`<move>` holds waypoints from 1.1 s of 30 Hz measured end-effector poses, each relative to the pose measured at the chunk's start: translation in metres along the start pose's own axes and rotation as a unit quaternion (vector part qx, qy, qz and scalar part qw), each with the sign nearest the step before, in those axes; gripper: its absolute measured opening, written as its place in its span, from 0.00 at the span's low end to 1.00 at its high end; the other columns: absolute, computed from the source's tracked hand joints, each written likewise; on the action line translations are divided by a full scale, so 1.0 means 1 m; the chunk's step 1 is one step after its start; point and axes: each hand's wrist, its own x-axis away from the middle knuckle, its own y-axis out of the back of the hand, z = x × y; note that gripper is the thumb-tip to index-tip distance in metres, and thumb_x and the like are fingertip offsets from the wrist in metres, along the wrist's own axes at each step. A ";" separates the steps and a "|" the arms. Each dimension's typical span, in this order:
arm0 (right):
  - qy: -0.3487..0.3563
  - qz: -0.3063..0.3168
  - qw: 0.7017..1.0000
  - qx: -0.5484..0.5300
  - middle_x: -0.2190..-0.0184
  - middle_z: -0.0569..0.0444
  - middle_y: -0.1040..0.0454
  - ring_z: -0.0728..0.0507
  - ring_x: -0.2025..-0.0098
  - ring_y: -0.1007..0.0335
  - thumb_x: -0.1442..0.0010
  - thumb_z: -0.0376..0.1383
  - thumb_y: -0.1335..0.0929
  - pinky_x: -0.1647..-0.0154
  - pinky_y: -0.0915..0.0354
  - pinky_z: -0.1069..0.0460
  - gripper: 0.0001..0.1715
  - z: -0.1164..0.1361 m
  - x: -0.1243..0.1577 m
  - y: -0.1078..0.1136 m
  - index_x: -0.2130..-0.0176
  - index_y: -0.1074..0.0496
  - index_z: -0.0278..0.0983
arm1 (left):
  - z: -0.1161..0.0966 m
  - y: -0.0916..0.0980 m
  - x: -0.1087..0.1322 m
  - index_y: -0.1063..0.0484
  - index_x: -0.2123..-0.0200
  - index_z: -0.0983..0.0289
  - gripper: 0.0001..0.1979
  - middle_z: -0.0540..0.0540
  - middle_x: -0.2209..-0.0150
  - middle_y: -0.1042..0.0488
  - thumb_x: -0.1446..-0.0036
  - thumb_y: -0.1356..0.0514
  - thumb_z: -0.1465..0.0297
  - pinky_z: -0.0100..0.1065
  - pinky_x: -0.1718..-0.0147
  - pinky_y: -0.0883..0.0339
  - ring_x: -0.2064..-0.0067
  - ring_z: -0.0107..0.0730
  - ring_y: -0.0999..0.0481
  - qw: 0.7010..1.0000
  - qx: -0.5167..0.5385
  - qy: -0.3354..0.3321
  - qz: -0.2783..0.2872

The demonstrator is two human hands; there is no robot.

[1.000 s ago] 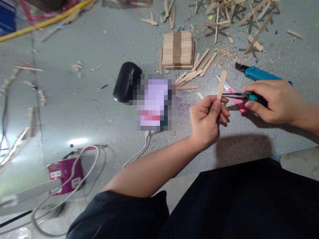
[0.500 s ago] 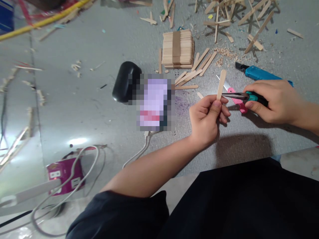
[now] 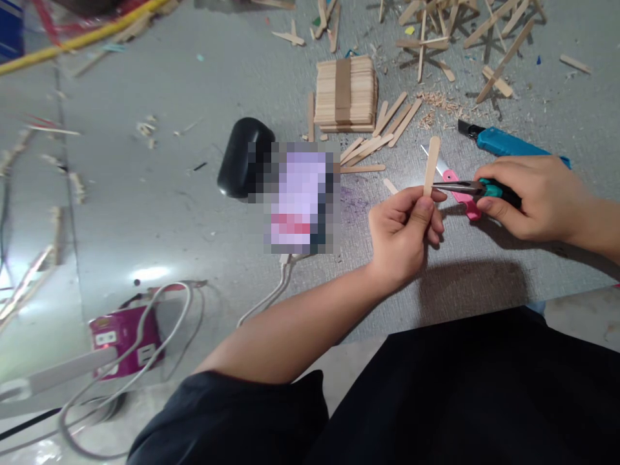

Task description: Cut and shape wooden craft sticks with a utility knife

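My left hand (image 3: 404, 226) pinches the lower end of a wooden stick (image 3: 433, 161) between thumb and fingers, the stick standing nearly upright. From the right, my right hand (image 3: 527, 197) grips pliers (image 3: 490, 188) with teal and black handles. The tips of the pliers meet the right edge of the stick, just above my left thumb. Below the pliers lies a pink-handled blade (image 3: 469, 208), partly covered by them. A blue utility knife (image 3: 511, 143) rests just beyond my right hand.
A banded stack of sticks (image 3: 358, 93) stands behind loose sticks (image 3: 368, 148). Left of these are a black case (image 3: 246, 158) and a blurred-out phone-like object (image 3: 300, 194) with a white cable. A purple power strip (image 3: 128, 342) is lower left; stick structures (image 3: 436, 39) lie at the back.
My left hand and the stick have shifted very slightly to the right. Its free fingers have curled in a little. The pliers remain at the edge of the stick.
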 end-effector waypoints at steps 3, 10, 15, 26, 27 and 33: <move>0.011 -0.008 1.000 -0.002 0.56 0.44 0.13 0.31 0.56 0.16 0.18 0.60 0.38 0.59 0.31 0.38 0.29 -0.004 0.000 -0.002 0.46 0.20 0.42 | 0.000 -0.001 0.001 0.11 0.58 0.62 0.22 0.45 0.78 0.22 0.29 0.23 0.48 0.20 0.81 0.30 0.82 0.19 0.27 1.000 -0.004 -0.006 0.003; 0.016 -0.006 1.000 -0.005 0.55 0.45 0.14 0.32 0.56 0.18 0.17 0.58 0.38 0.58 0.32 0.38 0.27 -0.004 0.002 -0.005 0.46 0.20 0.44 | -0.001 0.000 0.001 0.10 0.59 0.61 0.21 0.45 0.80 0.27 0.27 0.25 0.48 0.22 0.81 0.35 0.82 0.18 0.33 0.999 -0.024 -0.022 0.009; -0.002 0.005 1.000 -0.010 0.56 0.46 0.15 0.32 0.57 0.19 0.18 0.59 0.38 0.59 0.33 0.38 0.25 -0.002 0.001 -0.005 0.48 0.21 0.47 | -0.003 -0.001 0.001 0.11 0.61 0.61 0.23 0.45 0.80 0.27 0.29 0.24 0.46 0.24 0.82 0.37 0.82 0.19 0.35 0.999 -0.044 -0.006 -0.008; -0.004 0.011 1.000 -0.013 0.59 0.46 0.14 0.31 0.59 0.19 0.20 0.58 0.36 0.61 0.34 0.39 0.25 0.000 0.000 0.000 0.50 0.19 0.46 | 0.000 0.001 0.001 0.12 0.61 0.62 0.24 0.46 0.79 0.24 0.30 0.23 0.45 0.23 0.82 0.37 0.82 0.19 0.32 1.000 -0.022 0.007 -0.005; -0.003 0.008 1.000 -0.014 0.59 0.46 0.14 0.32 0.59 0.19 0.20 0.58 0.36 0.61 0.34 0.39 0.24 0.000 -0.001 0.000 0.50 0.19 0.46 | 0.000 0.001 0.001 0.13 0.61 0.62 0.24 0.47 0.78 0.24 0.30 0.23 0.45 0.22 0.82 0.36 0.82 0.19 0.31 1.000 -0.014 0.008 -0.001; 0.032 -0.011 0.999 -0.027 0.61 0.47 0.14 0.33 0.60 0.18 0.20 0.57 0.35 0.61 0.33 0.40 0.25 -0.006 -0.003 0.000 0.50 0.21 0.43 | -0.001 0.002 -0.003 0.17 0.64 0.60 0.24 0.46 0.78 0.22 0.33 0.21 0.46 0.24 0.84 0.34 0.83 0.21 0.30 0.994 0.072 0.066 0.043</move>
